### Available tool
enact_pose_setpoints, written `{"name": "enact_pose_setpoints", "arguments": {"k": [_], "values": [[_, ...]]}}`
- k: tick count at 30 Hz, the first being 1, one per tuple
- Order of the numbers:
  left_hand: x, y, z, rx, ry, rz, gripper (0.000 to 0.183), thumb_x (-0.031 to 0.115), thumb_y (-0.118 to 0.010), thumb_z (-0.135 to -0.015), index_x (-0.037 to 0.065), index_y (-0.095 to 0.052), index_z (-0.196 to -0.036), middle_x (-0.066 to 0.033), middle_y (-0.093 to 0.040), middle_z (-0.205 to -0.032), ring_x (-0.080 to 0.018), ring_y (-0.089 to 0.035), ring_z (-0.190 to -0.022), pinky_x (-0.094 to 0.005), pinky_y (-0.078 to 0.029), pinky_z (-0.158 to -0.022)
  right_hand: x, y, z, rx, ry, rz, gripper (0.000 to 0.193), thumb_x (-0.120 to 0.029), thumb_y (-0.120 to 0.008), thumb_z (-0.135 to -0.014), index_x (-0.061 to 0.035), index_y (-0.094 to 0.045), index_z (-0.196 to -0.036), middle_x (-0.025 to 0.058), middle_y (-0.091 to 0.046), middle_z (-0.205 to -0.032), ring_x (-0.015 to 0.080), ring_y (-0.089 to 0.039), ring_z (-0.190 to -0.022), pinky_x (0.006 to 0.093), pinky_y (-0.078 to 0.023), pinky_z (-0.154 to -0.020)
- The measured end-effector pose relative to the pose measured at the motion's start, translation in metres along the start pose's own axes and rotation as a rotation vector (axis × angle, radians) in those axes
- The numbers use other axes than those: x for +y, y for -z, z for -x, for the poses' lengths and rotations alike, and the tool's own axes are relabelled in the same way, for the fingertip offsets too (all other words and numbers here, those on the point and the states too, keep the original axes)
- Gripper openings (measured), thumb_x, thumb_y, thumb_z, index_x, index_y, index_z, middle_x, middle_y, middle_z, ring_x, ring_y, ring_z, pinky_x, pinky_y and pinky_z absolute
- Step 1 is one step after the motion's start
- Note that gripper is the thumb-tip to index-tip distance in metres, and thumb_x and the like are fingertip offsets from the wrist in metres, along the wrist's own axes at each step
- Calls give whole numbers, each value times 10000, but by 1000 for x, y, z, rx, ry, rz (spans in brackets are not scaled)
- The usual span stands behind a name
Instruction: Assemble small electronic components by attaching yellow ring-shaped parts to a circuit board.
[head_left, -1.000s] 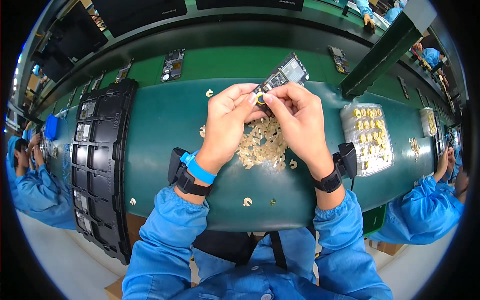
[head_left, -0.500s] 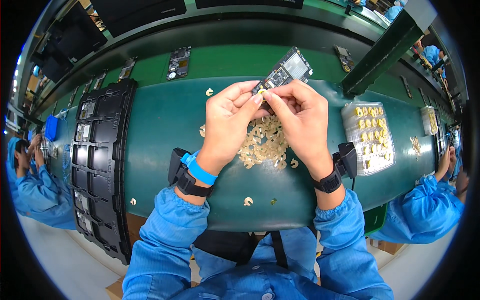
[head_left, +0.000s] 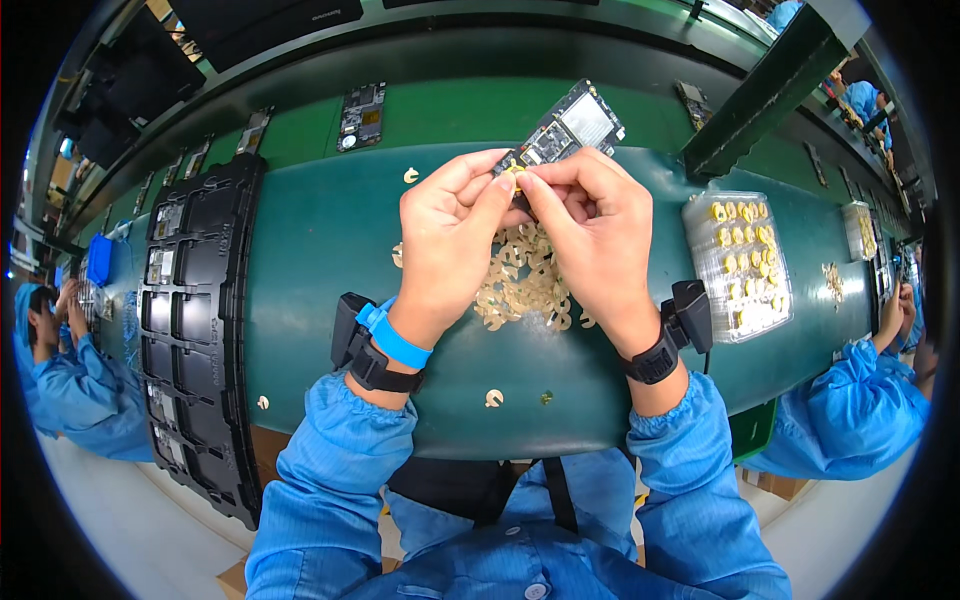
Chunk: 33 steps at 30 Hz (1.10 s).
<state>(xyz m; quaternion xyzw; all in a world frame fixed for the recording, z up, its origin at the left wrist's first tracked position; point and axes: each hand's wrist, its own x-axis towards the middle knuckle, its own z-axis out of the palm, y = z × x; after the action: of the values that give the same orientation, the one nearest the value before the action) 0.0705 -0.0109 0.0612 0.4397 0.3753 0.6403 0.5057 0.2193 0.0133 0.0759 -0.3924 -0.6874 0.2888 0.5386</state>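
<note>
Holding circuit board (head_left: 588,120), hands (head_left: 447,235) (head_left: 603,225) close together, pale lettering (head_left: 328,16) on black panel (head_left: 265,28)

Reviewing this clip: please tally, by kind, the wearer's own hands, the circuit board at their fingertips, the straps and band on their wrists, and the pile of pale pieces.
Hands (left hand, right hand): 2
Circuit board: 1
Black wrist straps: 2
Blue wristband: 1
Pile of pale pieces: 1
Total: 7

The left grip (head_left: 445,235) and right grip (head_left: 602,225) partly hide the lower end of the circuit board (head_left: 572,128).
</note>
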Motion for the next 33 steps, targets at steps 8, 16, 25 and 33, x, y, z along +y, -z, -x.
{"name": "enact_pose_setpoints", "arguments": {"k": [8, 16, 25, 33], "values": [[1, -3, -3, 30, -10, -6, 283, 24, -586, -1074, -123, -599, -1315, -204, -738, -1206, -238, -756, -1060, -351, -649, -925, 8, -2, -2, 0, 16, -32, 83, -18, -800, -884, 25, -729, -894, 65, -660, -780, 126, -593, -636, 284, -457, -564], [-1, 0, -2, 18, 6, 67, 241, 31, -589, -1072, -109, -616, -1267, -213, -742, -1182, -259, -762, -1051, -372, -646, -932, 6, -1, -1, 0, 84, 11, 82, -9, -792, -882, 26, -718, -887, 83, -639, -780, 159, -615, -663, 292, -476, -574], [-3, -2, 0, 59, -26, 54, 230, 31, -618, -1060, -90, -630, -1255, -190, -753, -1153, -239, -764, -1027, -357, -652, -896, 2, 4, -1, -7, 149, 58, 77, -8, -786, -889, 9, -717, -919, 70, -624, -801, 146, -577, -638, 284, -464, -572], [4, 0, 6, 125, -76, 69, 208, 32, -645, -1048, -66, -657, -1231, -137, -759, -1166, -162, -752, -992, -299, -648, -829, 16, 1, 1, 144, -168, -191, 208, -129, -807, -952, 14, -659, -918, 2, -655, -761, 29, -551, -642, 232, -469, -586]]}}
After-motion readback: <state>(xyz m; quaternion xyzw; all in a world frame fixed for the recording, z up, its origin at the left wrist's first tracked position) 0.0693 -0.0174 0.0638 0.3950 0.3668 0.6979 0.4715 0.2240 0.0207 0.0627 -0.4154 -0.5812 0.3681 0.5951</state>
